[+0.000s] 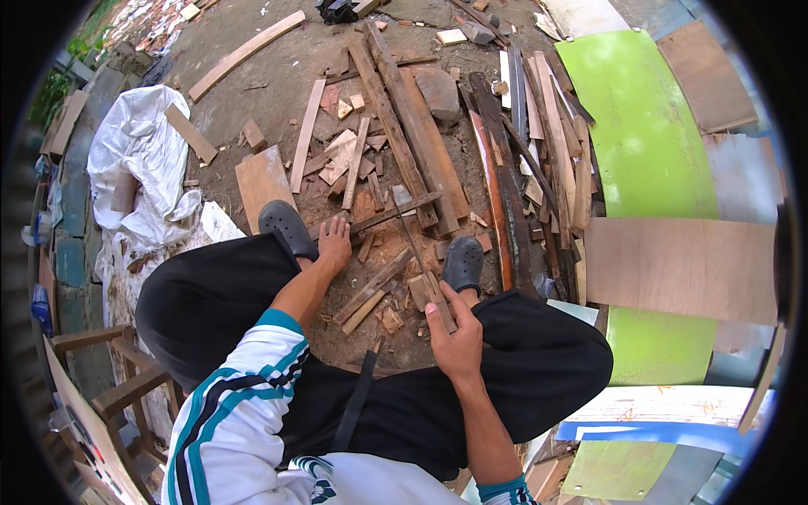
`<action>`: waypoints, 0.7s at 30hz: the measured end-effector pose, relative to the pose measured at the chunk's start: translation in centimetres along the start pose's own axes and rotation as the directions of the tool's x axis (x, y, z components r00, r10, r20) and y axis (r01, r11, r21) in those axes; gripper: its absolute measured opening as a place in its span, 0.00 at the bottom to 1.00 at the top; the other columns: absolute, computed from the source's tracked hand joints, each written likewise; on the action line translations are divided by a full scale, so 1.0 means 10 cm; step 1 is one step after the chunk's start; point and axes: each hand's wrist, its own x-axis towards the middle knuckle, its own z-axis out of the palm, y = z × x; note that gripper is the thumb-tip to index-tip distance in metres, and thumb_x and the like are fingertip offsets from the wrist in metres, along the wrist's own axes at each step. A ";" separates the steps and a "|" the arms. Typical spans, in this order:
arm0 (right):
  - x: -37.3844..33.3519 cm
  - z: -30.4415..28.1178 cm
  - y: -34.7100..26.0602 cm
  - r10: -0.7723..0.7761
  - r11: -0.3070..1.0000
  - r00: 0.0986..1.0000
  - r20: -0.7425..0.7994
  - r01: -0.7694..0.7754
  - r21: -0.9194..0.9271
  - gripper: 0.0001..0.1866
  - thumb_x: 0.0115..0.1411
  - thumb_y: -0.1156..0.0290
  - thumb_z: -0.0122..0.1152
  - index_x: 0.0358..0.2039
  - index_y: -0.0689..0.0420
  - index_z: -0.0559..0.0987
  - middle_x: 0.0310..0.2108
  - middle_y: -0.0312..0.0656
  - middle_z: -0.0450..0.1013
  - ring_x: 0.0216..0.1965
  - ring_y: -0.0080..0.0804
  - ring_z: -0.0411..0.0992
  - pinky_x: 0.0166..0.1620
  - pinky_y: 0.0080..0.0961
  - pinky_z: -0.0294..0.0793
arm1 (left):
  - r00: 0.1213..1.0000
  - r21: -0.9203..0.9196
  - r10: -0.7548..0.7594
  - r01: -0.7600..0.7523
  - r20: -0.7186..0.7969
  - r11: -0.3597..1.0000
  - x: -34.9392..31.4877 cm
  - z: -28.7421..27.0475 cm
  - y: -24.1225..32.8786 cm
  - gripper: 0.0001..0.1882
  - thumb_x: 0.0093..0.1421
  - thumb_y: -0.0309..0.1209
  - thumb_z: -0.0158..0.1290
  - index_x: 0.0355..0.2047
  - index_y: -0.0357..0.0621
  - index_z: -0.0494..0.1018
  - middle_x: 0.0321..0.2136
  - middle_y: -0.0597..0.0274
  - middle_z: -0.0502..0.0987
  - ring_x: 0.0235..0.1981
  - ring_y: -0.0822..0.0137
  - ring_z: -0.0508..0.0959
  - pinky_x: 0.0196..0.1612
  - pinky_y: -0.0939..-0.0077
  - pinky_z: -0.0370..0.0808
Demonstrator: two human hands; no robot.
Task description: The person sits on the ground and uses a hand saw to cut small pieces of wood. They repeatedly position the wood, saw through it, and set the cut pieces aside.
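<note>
My right hand (455,337) is closed round the wooden handle of a long-bladed knife (410,234). Its thin dark blade points away from me and crosses a dark wooden strip (391,214). At that strip's left end, my left hand (336,244) grips it from above, fingers pressed over the wood beside my left shoe. The strip lies slanted, low over the ground between my feet. Closer to me are short split sticks (376,286) and a small wood block (418,290), the block partly behind the knife handle.
Long planks (412,126) and scrap pieces lie ahead. A stack of narrow boards (551,143) runs along the right, beside green panels (648,126) and a plywood sheet (682,269). At left are a white sack (139,160) and a wooden frame (126,387).
</note>
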 end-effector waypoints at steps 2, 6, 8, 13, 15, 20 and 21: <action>0.02 0.04 0.05 0.016 0.999 1.000 0.008 -0.015 -0.035 0.24 0.65 0.67 0.59 0.57 0.69 0.74 0.50 0.56 0.77 0.52 0.39 0.76 0.55 0.30 0.71 | 1.000 -0.057 0.016 -0.014 0.026 0.998 0.00 -0.05 0.06 0.35 0.69 0.39 0.43 0.72 0.43 0.47 0.74 0.55 0.43 0.75 0.54 0.41 0.73 0.52 0.40; 0.10 0.15 0.08 0.049 0.996 0.998 0.036 -0.046 -0.075 0.22 0.64 0.69 0.58 0.56 0.68 0.75 0.50 0.57 0.77 0.52 0.42 0.76 0.56 0.30 0.71 | 0.999 -0.279 -0.015 0.006 -0.029 0.960 0.00 -0.01 0.13 0.35 0.67 0.44 0.46 0.69 0.39 0.54 0.71 0.52 0.51 0.73 0.52 0.48 0.71 0.53 0.47; 0.12 0.21 0.14 0.055 0.994 0.997 0.050 -0.050 -0.095 0.22 0.64 0.70 0.57 0.56 0.68 0.75 0.50 0.58 0.77 0.52 0.43 0.76 0.56 0.30 0.71 | 0.984 -0.406 -0.068 -0.006 -0.167 0.914 0.05 0.06 0.12 0.32 0.67 0.45 0.46 0.65 0.38 0.60 0.67 0.50 0.59 0.70 0.50 0.54 0.69 0.53 0.52; 0.16 0.30 0.26 0.015 0.990 0.998 0.059 -0.007 -0.144 0.22 0.64 0.70 0.57 0.55 0.68 0.75 0.49 0.57 0.77 0.52 0.43 0.77 0.55 0.30 0.72 | 0.822 -0.579 -0.133 -0.265 -0.553 0.772 0.30 0.16 0.17 0.21 0.67 0.42 0.45 0.50 0.37 0.73 0.51 0.48 0.74 0.57 0.49 0.69 0.61 0.51 0.61; 0.18 0.31 0.30 0.019 0.989 0.998 0.059 -0.011 -0.146 0.22 0.64 0.70 0.58 0.55 0.68 0.75 0.48 0.57 0.78 0.51 0.42 0.77 0.54 0.30 0.72 | 0.905 -0.642 -0.110 -0.201 -0.410 0.740 0.44 0.07 0.24 0.21 0.68 0.41 0.44 0.48 0.37 0.74 0.48 0.48 0.77 0.55 0.50 0.72 0.60 0.51 0.62; 0.18 0.35 0.41 0.041 0.993 0.997 0.063 -0.034 -0.110 0.22 0.63 0.71 0.58 0.55 0.69 0.75 0.45 0.59 0.79 0.48 0.44 0.79 0.50 0.29 0.75 | 0.948 -0.516 -0.077 -0.098 -0.307 0.851 0.66 -0.11 0.38 0.21 0.68 0.42 0.40 0.39 0.40 0.78 0.41 0.48 0.81 0.49 0.52 0.76 0.62 0.49 0.58; 0.18 0.36 0.37 0.030 0.993 0.998 0.061 -0.023 -0.117 0.22 0.63 0.71 0.58 0.55 0.69 0.75 0.43 0.60 0.79 0.47 0.47 0.80 0.49 0.30 0.76 | 0.938 -0.491 -0.069 -0.115 -0.341 0.864 0.68 -0.07 0.37 0.21 0.68 0.42 0.39 0.38 0.41 0.78 0.40 0.49 0.81 0.48 0.53 0.76 0.63 0.49 0.56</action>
